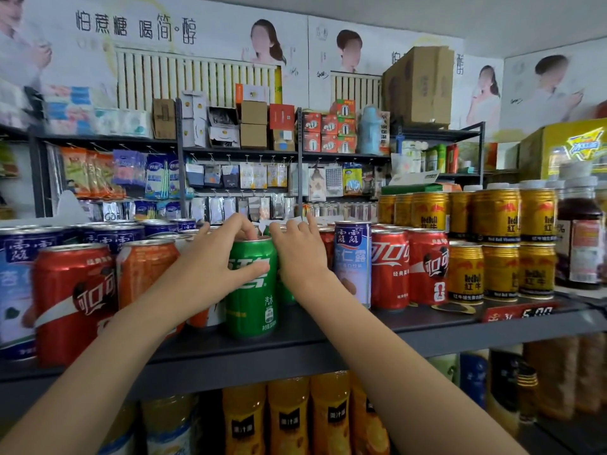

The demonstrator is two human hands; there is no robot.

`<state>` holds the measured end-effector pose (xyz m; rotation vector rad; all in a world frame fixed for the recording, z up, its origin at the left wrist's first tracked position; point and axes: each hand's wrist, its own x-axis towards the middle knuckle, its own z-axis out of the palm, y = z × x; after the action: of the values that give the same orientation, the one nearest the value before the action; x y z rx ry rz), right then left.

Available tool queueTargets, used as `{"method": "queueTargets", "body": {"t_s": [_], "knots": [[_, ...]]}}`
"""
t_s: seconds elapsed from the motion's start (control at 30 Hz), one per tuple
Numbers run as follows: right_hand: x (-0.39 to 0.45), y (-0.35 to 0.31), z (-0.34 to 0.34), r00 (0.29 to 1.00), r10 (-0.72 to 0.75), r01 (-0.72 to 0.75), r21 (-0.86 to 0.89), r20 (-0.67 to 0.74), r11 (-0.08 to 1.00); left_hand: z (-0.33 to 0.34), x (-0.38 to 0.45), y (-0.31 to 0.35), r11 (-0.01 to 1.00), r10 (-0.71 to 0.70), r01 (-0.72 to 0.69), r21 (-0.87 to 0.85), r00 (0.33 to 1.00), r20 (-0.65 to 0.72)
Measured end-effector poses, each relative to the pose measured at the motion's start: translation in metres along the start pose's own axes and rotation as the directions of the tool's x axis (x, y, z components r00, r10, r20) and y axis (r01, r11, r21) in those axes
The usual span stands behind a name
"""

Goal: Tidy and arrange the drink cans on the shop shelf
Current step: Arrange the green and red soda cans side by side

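Head view of a person facing a dark shop shelf of drink cans, both arms reaching in. The left hand clamps a green can at the front of the shelf: its thumb lies across the label and its fingers curl over the rim. The right hand reaches past that can's right side, its fingers bent over a second green can just behind, of which only a sliver shows (whether they actually grip it cannot be told).

The step in hand appears to be squaring up the green cans into one file between their neighbours. The next move probably calls for sliding the front can level with the front row, label outward, without nudging the orange can touching the left wrist side or the tall blue-and-white can just right of the right fingers.

Readable writing: the green can carries large white Chinese characters, partly covered by the thumb, and "汽水" lower down. The red cans, one left of the left fingers and a pair right of the right fingers, bear the Chinese Coca-Cola script "可口可乐". The tall can reads "露露" and "杏仁露". Farther right, stacked gold cans read "RedBull 红牛". A red price tag on the shelf edge shows "5.00".
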<state>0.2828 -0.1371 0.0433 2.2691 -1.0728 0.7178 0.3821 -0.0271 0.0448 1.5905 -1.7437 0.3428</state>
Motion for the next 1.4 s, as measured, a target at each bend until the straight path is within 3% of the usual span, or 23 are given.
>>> {"method": "queueTargets", "body": {"t_s": [0.13, 0.27, 0.3, 0.43, 0.6, 0.7, 0.8, 0.97, 1.13, 1.27, 1.4], "knots": [[-0.009, 0.011, -0.010, 1.000, 0.014, -0.014, 0.052, 0.004, 0.999, -0.001, -0.002, 0.001, 1.000, -0.015, 0.015, 0.001, 1.000, 0.017], [-0.029, 0.043, -0.037, 0.954, 0.076, -0.043, 0.119, -0.290, 0.992, 0.004, 0.000, 0.004, 1.000, -0.007, 0.007, -0.029, 1.000, -0.010], [-0.032, 0.050, -0.042, 0.947, 0.084, -0.045, 0.131, -0.309, 0.990, 0.006, 0.003, 0.006, 0.999, -0.006, 0.005, -0.032, 1.000, -0.016], [-0.033, 0.059, -0.045, 0.977, 0.041, 0.007, 0.222, -0.208, 0.975, 0.022, 0.018, 0.009, 0.999, 0.003, -0.003, -0.034, 1.000, 0.001], [-0.023, 0.056, -0.045, 0.992, -0.046, 0.083, 0.346, -0.116, 0.935, 0.033, 0.036, 0.004, 1.000, -0.011, 0.009, 0.016, 0.992, 0.128], [-0.001, 0.056, -0.055, 0.994, -0.089, 0.105, 0.468, -0.056, 0.877, 0.013, 0.048, -0.002, 0.998, -0.005, 0.006, -0.057, 1.000, 0.001], [0.036, 0.055, -0.061, 0.979, -0.193, 0.142, 0.446, 0.070, 0.884, -0.010, 0.067, -0.007, 1.000, 0.002, 0.000, 0.028, 0.997, -0.083], [0.106, 0.045, -0.046, 0.926, -0.242, 0.159, 0.281, 0.291, 0.946, -0.009, 0.098, -0.019, 0.973, -0.032, -0.032, 0.227, 0.961, 0.275], [0.150, 0.038, -0.008, 0.817, -0.211, 0.203, 0.074, 0.537, 0.976, -0.001, 0.119, -0.031, 0.889, -0.180, -0.121, 0.441, 0.793, 0.582], [0.165, 0.034, 0.014, 0.754, -0.170, 0.210, 0.012, 0.634, 0.978, 0.006, 0.135, -0.037, 0.869, -0.261, -0.091, 0.486, 0.750, 0.608], [0.178, 0.031, 0.027, 0.748, -0.125, 0.155, 0.011, 0.652, 0.988, 0.012, 0.147, -0.044, 0.880, -0.271, -0.074, 0.469, 0.732, 0.625]]}}
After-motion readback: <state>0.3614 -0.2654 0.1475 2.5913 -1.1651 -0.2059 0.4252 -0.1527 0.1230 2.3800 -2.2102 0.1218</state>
